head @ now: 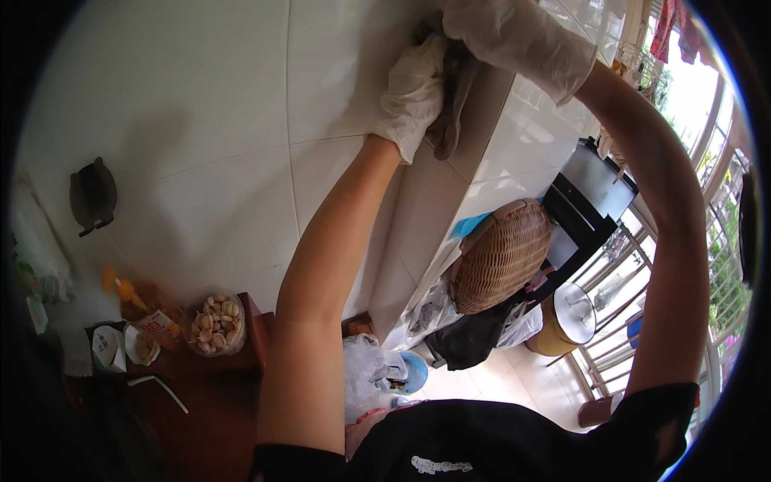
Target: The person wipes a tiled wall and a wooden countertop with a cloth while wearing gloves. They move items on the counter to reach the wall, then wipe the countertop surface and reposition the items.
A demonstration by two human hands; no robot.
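Note:
Both of my hands wear thin whitish gloves and are raised against a tiled wall (pixel 229 78), near its corner edge. My left hand (pixel 415 90) is at the top centre, closed on a grey-brown cloth (pixel 450 114) that hangs down along the corner. Just above and to the right, my right hand (pixel 482 27) reaches the same spot, partly cut off by the picture's top edge; its fingers are hidden, and whether it grips anything cannot be seen. A dark holder (pixel 93 196) is fixed to the wall at the left.
Below left, a brown wooden table (pixel 205 434) bears a tub of garlic bulbs (pixel 217 325), an orange pump bottle (pixel 150 313) and a bent white straw (pixel 159 391). A wicker basket (pixel 506 256) hangs at the right, above a lidded pot (pixel 560 319). Plastic bags (pixel 367 373) lie lower centre.

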